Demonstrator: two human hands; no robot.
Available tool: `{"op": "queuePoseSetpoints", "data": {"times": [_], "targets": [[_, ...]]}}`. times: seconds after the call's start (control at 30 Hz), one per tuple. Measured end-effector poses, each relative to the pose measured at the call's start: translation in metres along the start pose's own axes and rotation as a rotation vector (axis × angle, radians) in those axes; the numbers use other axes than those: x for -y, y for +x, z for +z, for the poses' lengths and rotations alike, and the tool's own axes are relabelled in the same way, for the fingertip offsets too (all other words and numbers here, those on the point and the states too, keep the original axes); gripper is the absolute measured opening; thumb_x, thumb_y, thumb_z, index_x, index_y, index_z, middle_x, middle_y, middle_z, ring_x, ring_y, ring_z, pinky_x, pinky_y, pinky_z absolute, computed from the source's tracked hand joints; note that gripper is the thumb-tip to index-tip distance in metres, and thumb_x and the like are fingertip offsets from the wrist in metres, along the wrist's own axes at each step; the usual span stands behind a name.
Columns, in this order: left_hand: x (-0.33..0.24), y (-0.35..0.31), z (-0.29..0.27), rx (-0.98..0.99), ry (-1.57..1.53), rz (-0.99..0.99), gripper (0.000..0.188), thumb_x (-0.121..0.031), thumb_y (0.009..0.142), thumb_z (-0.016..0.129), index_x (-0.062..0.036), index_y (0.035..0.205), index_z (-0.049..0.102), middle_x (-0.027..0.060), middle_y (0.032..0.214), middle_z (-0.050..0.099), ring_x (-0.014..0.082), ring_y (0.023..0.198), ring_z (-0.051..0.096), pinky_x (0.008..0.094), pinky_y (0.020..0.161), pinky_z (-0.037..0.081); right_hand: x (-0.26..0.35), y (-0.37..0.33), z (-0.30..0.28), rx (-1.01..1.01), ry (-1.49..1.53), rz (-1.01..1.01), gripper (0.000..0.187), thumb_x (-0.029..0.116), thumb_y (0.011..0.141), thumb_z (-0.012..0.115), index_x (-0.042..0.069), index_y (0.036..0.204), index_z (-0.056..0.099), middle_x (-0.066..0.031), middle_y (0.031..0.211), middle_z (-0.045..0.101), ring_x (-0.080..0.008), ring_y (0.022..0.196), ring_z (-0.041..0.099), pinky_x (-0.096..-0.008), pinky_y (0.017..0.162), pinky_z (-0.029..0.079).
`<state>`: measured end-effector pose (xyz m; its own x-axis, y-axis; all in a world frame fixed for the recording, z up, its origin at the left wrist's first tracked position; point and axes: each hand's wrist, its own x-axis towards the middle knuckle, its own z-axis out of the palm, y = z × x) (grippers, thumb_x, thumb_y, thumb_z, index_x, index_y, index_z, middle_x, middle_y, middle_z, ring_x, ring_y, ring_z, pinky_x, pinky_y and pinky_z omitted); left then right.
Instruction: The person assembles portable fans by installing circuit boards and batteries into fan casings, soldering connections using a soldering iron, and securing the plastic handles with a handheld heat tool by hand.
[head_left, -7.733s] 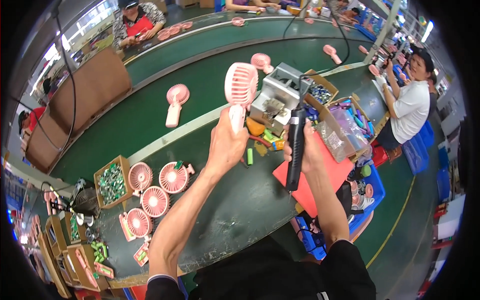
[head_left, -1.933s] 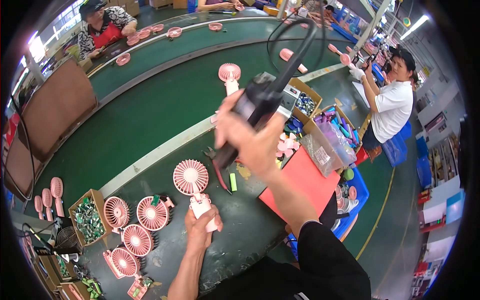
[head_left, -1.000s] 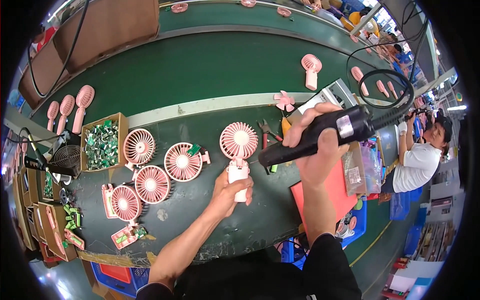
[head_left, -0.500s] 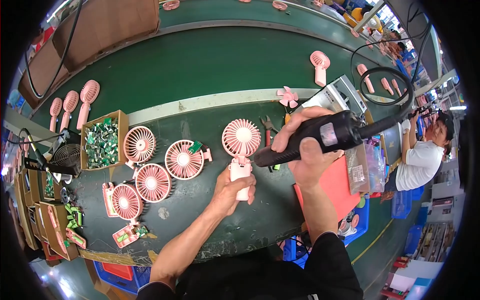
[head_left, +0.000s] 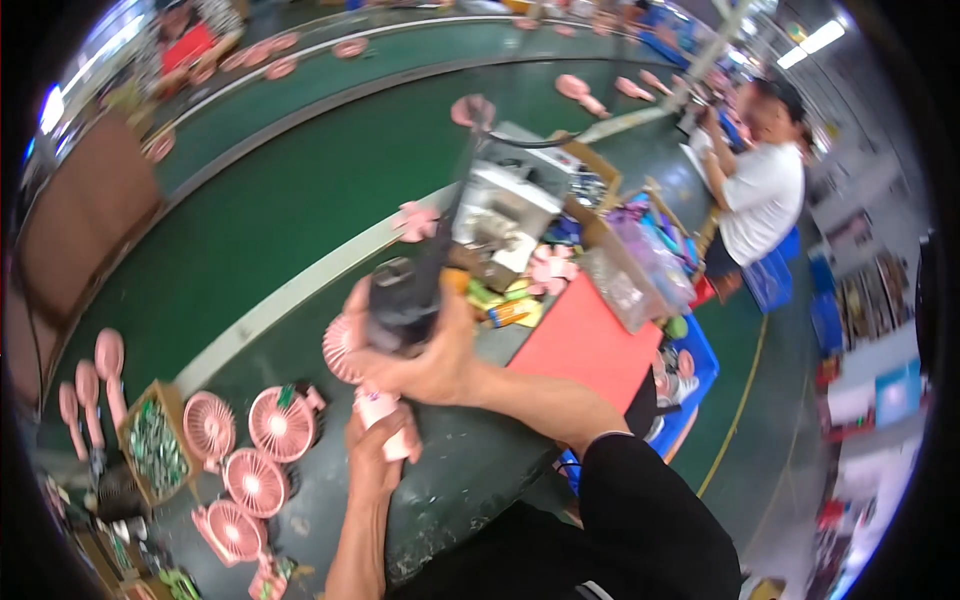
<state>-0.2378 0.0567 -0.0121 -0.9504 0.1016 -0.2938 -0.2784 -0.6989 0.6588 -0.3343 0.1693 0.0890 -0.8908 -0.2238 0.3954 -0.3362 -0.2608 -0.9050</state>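
My left hand (head_left: 372,455) is wrapped round the pink handle of a handheld fan (head_left: 380,408) over the dark green bench. The fan's caged head shows only in part behind my right hand. My right hand (head_left: 445,355) grips a black electric screwdriver (head_left: 400,310), blurred and held upright above the fan. Its tip is hidden by my fingers, so I cannot tell whether it touches the fan. A dark cable (head_left: 450,215) rises from its top.
Several pink fan heads (head_left: 255,480) lie left, beside a carton of green circuit boards (head_left: 185,490). A red sheet (head_left: 590,335), a blue bin (head_left: 705,375) and a metal device (head_left: 500,220) are right. Fans lie on the conveyor (head_left: 270,230). A person in white (head_left: 765,190) stands beyond.
The view has swung right, so the bench things appear shifted left and lower. The screwdriver has turned from lying nearly level beside the fan to standing upright over it. Both hands keep their holds.
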Motion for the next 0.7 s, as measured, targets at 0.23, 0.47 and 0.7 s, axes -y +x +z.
{"op": "queuePoseSetpoints", "data": {"times": [0.23,0.47,0.7], "targets": [[0.007,0.001,0.005,0.063,0.014,-0.002,0.022,-0.003,0.084,0.058,0.0031,0.103,0.052,0.0102,0.079,0.056,0.0168,0.053,0.052,0.0269,0.038,0.042,0.008,-0.004,-0.009,0.061,-0.281,-0.368,0.051,0.021,0.064,0.087,0.001,0.1,0.057,-0.0034,0.071,0.061,-0.0138,0.055,0.056,-0.0264,0.052,0.045],[0.007,-0.002,0.011,-0.083,-0.077,-0.042,0.029,-0.028,0.095,0.048,-0.0016,0.107,0.054,0.0107,0.083,0.058,0.0176,0.057,0.053,0.0269,0.037,0.041,0.027,-0.004,-0.019,0.041,-0.235,-0.387,0.054,0.021,0.066,0.088,-0.001,0.104,0.057,-0.0054,0.08,0.062,-0.0098,0.065,0.057,-0.0263,0.058,0.046],[0.009,0.005,0.009,-0.019,0.267,0.149,0.052,-0.017,0.093,0.054,0.0017,0.14,0.04,0.0149,0.11,0.063,0.016,0.084,0.059,0.0279,0.07,0.049,0.055,0.019,-0.075,-0.06,0.272,-0.362,0.038,0.02,0.089,0.061,-0.001,0.117,0.047,-0.0127,0.086,0.06,-0.0186,0.055,0.06,-0.0327,0.055,0.055]]}}
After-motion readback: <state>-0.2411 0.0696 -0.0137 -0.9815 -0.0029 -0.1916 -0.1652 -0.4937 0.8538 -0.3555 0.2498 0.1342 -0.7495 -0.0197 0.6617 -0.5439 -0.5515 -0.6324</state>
